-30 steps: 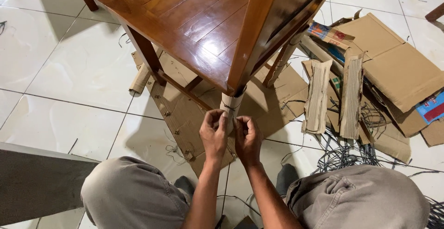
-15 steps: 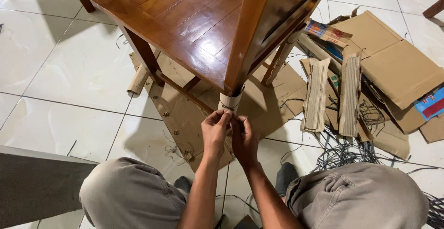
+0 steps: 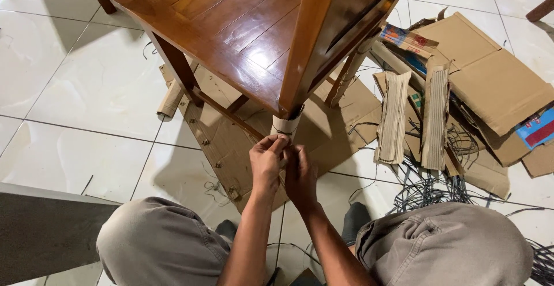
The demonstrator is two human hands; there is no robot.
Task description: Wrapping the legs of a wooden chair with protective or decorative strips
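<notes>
A brown wooden chair (image 3: 242, 26) stands in front of me on the tiled floor. Its near leg is wrapped in a cardboard sleeve (image 3: 287, 125) with a dark strap around it. My left hand (image 3: 266, 162) pinches the strap at the lower part of the sleeve. My right hand (image 3: 300, 173) is pressed against it, fingers closed on the same strap and sleeve. What lies between the fingers is hidden. Another leg (image 3: 352, 66) at the back also carries a cardboard wrap.
Flattened cardboard (image 3: 231, 141) lies under the chair. Folded cardboard strips (image 3: 395, 118) and boxes (image 3: 490, 72) are piled to the right, with tangled dark straps (image 3: 433, 188) on the floor. My knees (image 3: 161, 240) frame the hands. A grey board (image 3: 40, 222) sits at left.
Both hands have shifted slightly up and left along the wrapped leg, drawing closer together; the right hand now tucks behind the left.
</notes>
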